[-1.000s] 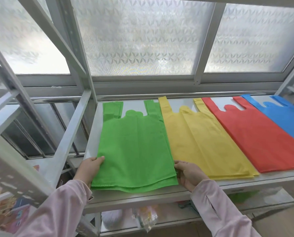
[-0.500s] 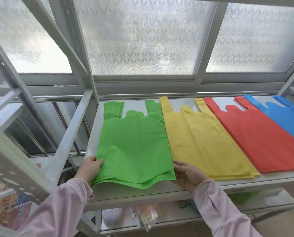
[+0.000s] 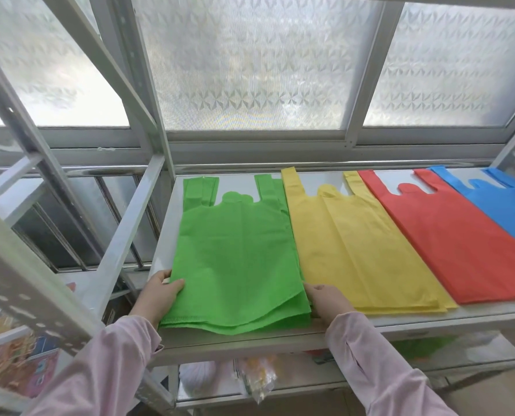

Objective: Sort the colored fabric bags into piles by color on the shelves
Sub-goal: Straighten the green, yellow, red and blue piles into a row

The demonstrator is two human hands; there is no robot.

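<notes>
Gripping the near corners of the green pile (image 3: 238,259), your left hand (image 3: 163,292) and right hand (image 3: 328,301) sit equally close; it lies flat on the shelf (image 3: 400,327), long axis running straight away from you.

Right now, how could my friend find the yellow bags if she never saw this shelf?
Under the big frosted window runs a metal shelf holding four flat piles of bags. The yellow pile is second from the left, between the green pile and the red pile. It is the only yellow one there.
</notes>
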